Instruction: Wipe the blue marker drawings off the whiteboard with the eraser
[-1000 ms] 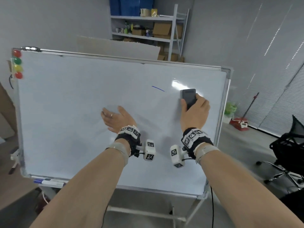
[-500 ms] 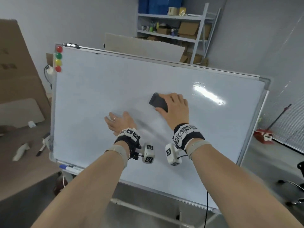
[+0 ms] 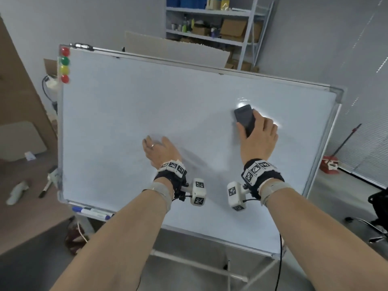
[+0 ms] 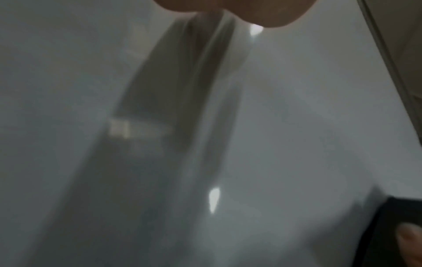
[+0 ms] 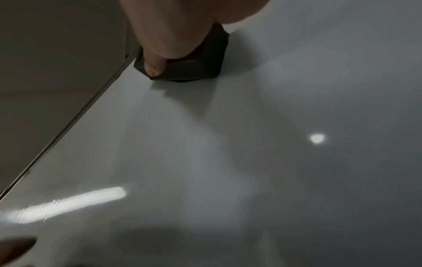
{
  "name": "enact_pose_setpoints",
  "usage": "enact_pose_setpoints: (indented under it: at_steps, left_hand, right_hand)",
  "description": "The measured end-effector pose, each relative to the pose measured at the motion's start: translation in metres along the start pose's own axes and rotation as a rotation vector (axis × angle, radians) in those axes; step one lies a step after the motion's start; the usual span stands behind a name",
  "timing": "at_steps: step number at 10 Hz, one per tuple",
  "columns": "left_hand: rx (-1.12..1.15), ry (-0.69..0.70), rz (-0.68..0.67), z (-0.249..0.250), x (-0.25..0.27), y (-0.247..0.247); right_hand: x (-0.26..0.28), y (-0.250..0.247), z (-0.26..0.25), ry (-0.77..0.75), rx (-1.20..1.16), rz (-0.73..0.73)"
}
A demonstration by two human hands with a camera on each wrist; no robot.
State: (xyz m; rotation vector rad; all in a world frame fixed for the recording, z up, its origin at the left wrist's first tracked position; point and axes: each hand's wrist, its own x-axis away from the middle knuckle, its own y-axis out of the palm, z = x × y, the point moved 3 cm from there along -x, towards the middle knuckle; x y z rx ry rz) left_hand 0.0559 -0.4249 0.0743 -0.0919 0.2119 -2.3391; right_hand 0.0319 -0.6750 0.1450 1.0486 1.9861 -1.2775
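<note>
Looks nearly or wholly finished: no blue marks visible anywhere on the whiteboard [image 3: 126, 114], so at most a last check of the glare patch by the eraser [image 3: 244, 120]. Right hand [image 3: 259, 136] clamped around the one dark eraser, pressed to the board's upper right. Left hand [image 3: 160, 151] flat, fingers spread, braced on the board's middle. Counted: one whiteboard, one eraser, four round magnets [image 3: 64, 65] at the top-left corner, two markers [image 3: 92, 212] on the tray.

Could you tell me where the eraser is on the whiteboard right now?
In the head view, the eraser is pressed against the whiteboard's upper right area, gripped by the right hand.
</note>
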Motion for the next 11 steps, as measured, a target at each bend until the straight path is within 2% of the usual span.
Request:
enact_pose_setpoints:
  at_steps: [2, 3, 4, 5, 6, 7, 8, 9, 10, 11]
  left_hand:
    - [-0.061, -0.181, 0.14, -0.074, -0.037, -0.078]
    - [-0.149, -0.331, 0.183, -0.123, -0.05, -0.126]
    - [-0.169, -0.552, 0.165, -0.168, -0.051, -0.162]
    - [-0.136, -0.698, 0.101, -0.201, -0.047, -0.175]
    - [-0.105, -0.744, 0.066, -0.225, -0.043, -0.18]
    - [-0.079, -0.787, 0.034, -0.245, -0.04, -0.187]
    - [0.056, -0.816, 0.006, -0.275, -0.046, -0.184]
    - [0.231, -0.861, -0.064, -0.287, -0.043, -0.184]
    - [0.43, -0.916, -0.132, -0.281, -0.038, -0.185]
    - [0.462, -0.886, -0.148, -0.281, -0.038, -0.187]
  right_hand:
    - [0.08, 0.061, -0.092, -0.427, -0.035, -0.339]
    - [0.131, 0.089, -0.121, -0.527, -0.074, -0.529]
    - [0.183, 0.111, -0.142, -0.626, -0.099, -0.698]
    - [0.222, 0.122, -0.152, -0.643, -0.132, -0.792]
    - [0.249, 0.128, -0.161, -0.661, -0.135, -0.841]
    - [0.278, 0.137, -0.169, -0.712, -0.134, -0.971]
    - [0.303, 0.145, -0.174, -0.743, -0.127, -1.066]
    - [0.324, 0.154, -0.178, -0.757, -0.114, -1.131]
    - [0.336, 0.162, -0.182, -0.711, -0.142, -1.125]
    - [0.345, 0.167, -0.185, -0.751, -0.11, -0.998]
